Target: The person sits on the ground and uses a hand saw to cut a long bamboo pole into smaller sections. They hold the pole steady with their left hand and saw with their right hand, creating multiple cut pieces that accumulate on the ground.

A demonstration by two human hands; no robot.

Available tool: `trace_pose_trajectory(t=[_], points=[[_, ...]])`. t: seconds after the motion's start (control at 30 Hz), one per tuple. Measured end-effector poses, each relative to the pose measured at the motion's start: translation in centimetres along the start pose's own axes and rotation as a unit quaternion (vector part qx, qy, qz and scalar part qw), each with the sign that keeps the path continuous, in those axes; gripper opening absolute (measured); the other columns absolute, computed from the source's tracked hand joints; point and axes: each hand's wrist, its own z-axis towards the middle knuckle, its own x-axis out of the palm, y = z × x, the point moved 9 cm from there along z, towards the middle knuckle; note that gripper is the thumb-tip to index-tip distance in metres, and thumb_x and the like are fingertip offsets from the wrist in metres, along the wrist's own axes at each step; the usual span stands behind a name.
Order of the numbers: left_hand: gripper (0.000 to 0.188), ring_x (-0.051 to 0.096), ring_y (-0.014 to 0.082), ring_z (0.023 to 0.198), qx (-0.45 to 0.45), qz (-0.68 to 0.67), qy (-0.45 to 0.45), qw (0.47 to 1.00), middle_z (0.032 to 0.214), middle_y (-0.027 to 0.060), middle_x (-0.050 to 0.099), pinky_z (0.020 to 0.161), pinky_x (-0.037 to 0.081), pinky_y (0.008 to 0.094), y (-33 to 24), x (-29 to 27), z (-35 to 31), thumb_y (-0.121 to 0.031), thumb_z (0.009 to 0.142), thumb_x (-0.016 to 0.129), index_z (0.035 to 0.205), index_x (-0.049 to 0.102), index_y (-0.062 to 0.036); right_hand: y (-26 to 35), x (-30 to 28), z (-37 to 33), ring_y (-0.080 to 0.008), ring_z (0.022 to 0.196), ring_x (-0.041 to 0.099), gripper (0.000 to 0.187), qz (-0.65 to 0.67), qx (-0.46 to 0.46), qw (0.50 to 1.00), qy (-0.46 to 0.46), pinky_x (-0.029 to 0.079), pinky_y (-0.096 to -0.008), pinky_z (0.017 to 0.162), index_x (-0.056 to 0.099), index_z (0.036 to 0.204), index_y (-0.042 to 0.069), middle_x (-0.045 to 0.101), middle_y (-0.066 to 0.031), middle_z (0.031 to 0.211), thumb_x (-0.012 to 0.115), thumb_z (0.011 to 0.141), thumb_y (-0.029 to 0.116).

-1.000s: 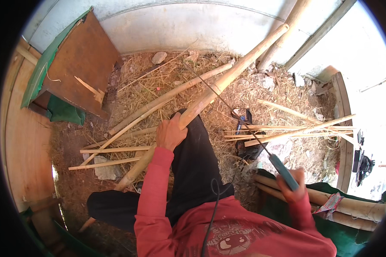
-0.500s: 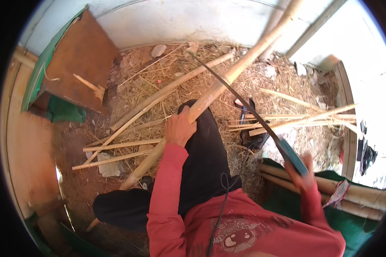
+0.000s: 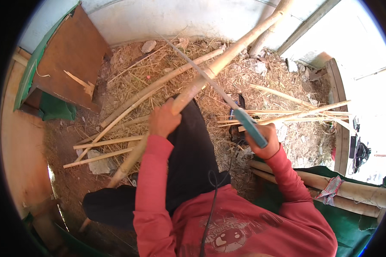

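Observation:
A long, thick bamboo pole slants from the lower left up to the far right, crossing over my thigh. My left hand is wrapped round it near my knee. In my right hand is the teal handle of a hand saw, gripped closed. Its long thin blade lies across the pole, a little beyond my left hand, and its tip reaches past the pole to the far left. Whether the teeth have entered the bamboo I cannot tell.
Several split bamboo strips lie crossed on straw-covered ground at the right, others at the left. A brown box with green cloth stands far left. Bound poles lie at my right beside a wooden beam. A dark cable hangs down my front.
My right hand has pushed the saw forward and to the left, so the handle is now much closer to the pole. My left hand keeps its grip; the whole view has shifted slightly.

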Motion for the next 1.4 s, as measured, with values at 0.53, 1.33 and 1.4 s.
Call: trace_pose_trajectory(t=[0.53, 1.33, 1.4], points=[[0.037, 0.065, 0.0463, 0.087, -0.029, 0.010, 0.002, 1.000, 0.087, 0.0254, 0.067, 0.080, 0.052, 0.0540, 1.1, -0.5, -0.1, -0.025, 0.076, 0.067, 0.110, 0.061, -0.0125, -0.1, -3.2, -10.3, -0.0207, 0.056, 0.050, 0.012, -0.051, -0.060, 0.997, -0.018, 0.039, -0.0362, 0.058, 0.057, 0.076, 0.003, 0.052, -0.0054, 0.063, 0.065, 0.082, -0.003], [0.039, 0.064, 0.0471, 0.083, -0.030, 0.017, -0.027, 0.999, 0.084, 0.0259, 0.067, 0.077, 0.052, 0.0536, 0.5, -0.2, -0.6, -0.025, 0.073, 0.067, 0.110, 0.064, -0.0120, -2.1, -4.0, -10.5, -0.0245, 0.057, 0.058, 0.015, -0.081, -0.047, 0.996, 0.007, 0.044, -0.0343, 0.057, 0.069, 0.097, 0.003, 0.063, -0.0109, 0.073, 0.068, 0.082, 0.003], [0.042, 0.064, 0.0474, 0.083, -0.030, 0.019, -0.004, 0.999, 0.086, 0.0262, 0.068, 0.078, 0.052, 0.0531, 0.3, 0.4, -1.2, -0.025, 0.073, 0.068, 0.112, 0.064, -0.0123, -1.1, -2.2, -7.7, -0.0251, 0.048, 0.056, 0.012, -0.049, -0.059, 0.996, -0.050, 0.045, -0.0328, 0.049, 0.070, 0.092, 0.001, 0.061, -0.0128, 0.065, 0.065, 0.081, 0.003]])
